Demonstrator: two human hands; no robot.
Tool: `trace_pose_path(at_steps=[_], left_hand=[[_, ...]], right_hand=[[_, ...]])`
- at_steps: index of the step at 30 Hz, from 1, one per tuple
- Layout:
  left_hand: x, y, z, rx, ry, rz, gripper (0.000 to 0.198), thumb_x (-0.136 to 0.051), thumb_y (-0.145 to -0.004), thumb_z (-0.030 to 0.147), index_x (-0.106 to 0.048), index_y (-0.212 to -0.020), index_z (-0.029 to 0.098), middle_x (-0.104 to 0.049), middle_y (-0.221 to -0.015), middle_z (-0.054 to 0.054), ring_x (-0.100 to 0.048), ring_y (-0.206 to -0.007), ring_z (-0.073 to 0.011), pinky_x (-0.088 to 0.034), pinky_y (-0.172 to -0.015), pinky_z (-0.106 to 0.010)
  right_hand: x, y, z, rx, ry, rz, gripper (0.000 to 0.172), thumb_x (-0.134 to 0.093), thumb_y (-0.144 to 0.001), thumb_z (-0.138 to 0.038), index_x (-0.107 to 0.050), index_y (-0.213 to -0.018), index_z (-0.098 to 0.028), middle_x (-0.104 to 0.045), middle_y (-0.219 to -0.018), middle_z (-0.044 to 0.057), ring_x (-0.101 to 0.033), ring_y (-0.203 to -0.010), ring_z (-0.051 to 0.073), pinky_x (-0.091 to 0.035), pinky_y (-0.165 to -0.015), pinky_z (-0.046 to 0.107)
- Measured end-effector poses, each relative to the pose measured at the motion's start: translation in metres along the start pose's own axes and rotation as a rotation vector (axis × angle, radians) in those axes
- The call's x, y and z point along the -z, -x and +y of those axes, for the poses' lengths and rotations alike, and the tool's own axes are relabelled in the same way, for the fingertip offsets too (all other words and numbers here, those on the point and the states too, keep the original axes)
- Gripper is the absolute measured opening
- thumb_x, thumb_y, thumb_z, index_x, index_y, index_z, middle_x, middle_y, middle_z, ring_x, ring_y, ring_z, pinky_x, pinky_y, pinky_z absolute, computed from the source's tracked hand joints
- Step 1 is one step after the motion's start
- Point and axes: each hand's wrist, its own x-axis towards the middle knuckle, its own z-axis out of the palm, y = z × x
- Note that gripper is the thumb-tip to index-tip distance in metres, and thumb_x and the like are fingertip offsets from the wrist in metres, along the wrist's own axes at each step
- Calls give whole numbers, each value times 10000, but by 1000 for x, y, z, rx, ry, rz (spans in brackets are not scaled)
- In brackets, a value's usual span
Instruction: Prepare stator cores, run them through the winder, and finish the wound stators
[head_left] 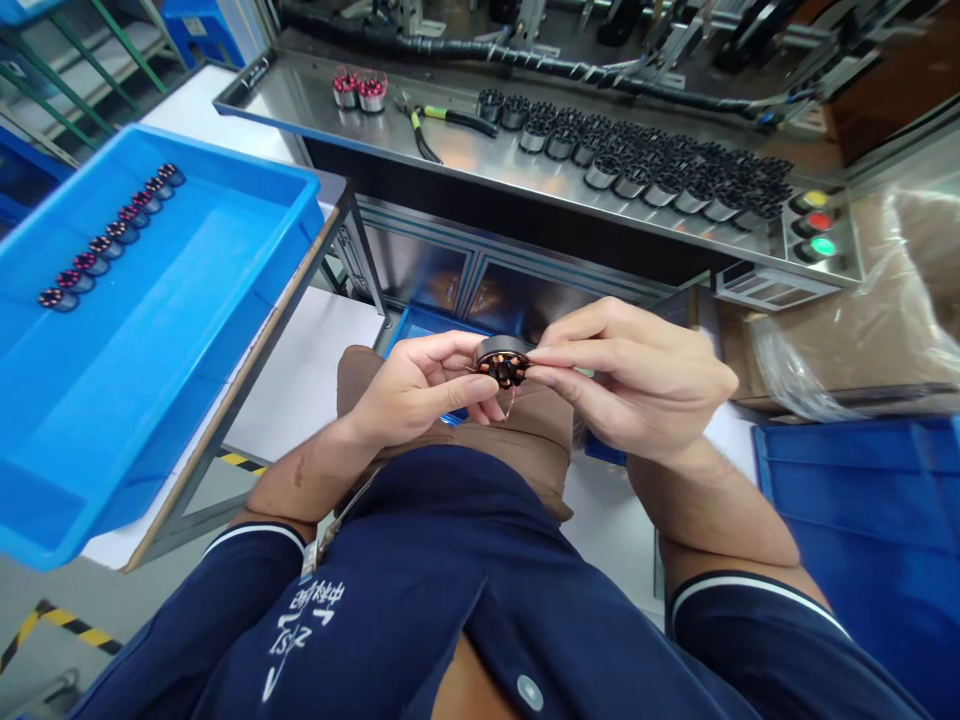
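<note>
A motor stator (501, 360) with a grey ring and copper windings is held up over my lap, its wound face turned toward me. My left hand (427, 385) grips it from the left, thumb along the lower edge. The fingertips of my right hand (630, 375) pinch at its right side; whether they hold the stator itself or a fine wire there I cannot make out. A thin loose wire (511, 405) hangs below the stator.
Several black-topped stators (645, 160) stand on the metal bench, near cutters (420, 130) and two red-wound stators (360, 92). A blue tray (195, 290) at left holds a row of wound stators (120, 235). Control buttons (817, 225) and a blue bin (862, 500) are at right.
</note>
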Motion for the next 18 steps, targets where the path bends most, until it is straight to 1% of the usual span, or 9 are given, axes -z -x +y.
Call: trace_pose_path(at_steps=[2,5,7,9,11,13,15,16,18], left_hand=[[1,1,-2,-67,-5,41,336,-821,-779,247,-675,-1078,202,-771,-928,-20,-755,-725,-143,-621,-628,-219],[2,2,0,-181,-15,84,516,-882,-692,213,-646,-1148,262,-709,-1240,-38,-745,-1002,-199,-629,-841,-293],[4,0,3,-249,27,125,591,-905,-659,278,-628,-1180,300,-644,-1369,-31,-683,-1178,-251,-598,-952,-355],[7,-6,4,-252,105,158,572,-858,-704,447,-618,-1205,311,-630,-1395,-27,-622,-1280,-279,-571,-1006,-403],[10,-15,3,-110,156,69,534,-696,-796,644,-651,-1159,255,-703,-1277,-61,-658,-1226,-277,-589,-960,-402],[12,-22,1,159,151,-166,679,-503,-829,790,-694,-1037,173,-771,-1026,-117,-744,-1017,-276,-624,-805,-376],[12,-24,-1,359,118,-353,776,-429,-807,851,-700,-916,133,-762,-819,-139,-764,-799,-267,-613,-649,-349],[10,-23,-1,382,108,-365,764,-442,-805,847,-692,-894,130,-753,-781,-134,-756,-734,-255,-602,-609,-339],[6,-17,0,301,96,-242,643,-551,-821,763,-672,-954,146,-746,-784,-92,-735,-663,-212,-586,-577,-310]], right_hand=[[-2,-1,-3,-25,40,15,160,-728,-845,-114,-756,-908,-259,-733,-790,23,-689,-694,158,-545,-560,270],[-5,-4,-6,-73,82,31,112,-703,-869,-130,-735,-854,-236,-727,-772,26,-679,-674,153,-548,-575,273],[-6,-7,-5,-87,71,40,83,-702,-879,-158,-722,-839,-228,-724,-769,23,-676,-665,149,-551,-584,274],[-7,-10,-4,-67,32,42,66,-707,-880,-182,-716,-837,-230,-723,-771,18,-682,-674,150,-557,-596,275],[-6,-14,-3,-30,-5,13,70,-705,-880,-184,-715,-836,-238,-723,-777,15,-687,-679,149,-558,-593,272],[-4,-18,-4,-6,-10,-42,98,-689,-886,-174,-711,-828,-250,-719,-772,12,-679,-657,147,-546,-556,272],[-2,-21,-6,-11,16,-95,126,-670,-893,-159,-702,-827,-262,-712,-766,10,-668,-635,151,-529,-520,283],[0,-21,-8,-15,34,-105,131,-669,-891,-148,-696,-832,-262,-707,-764,9,-665,-635,154,-524,-515,288],[1,-21,-12,-33,77,-97,135,-675,-884,-122,-681,-845,-251,-696,-768,13,-660,-651,155,-522,-536,295]])
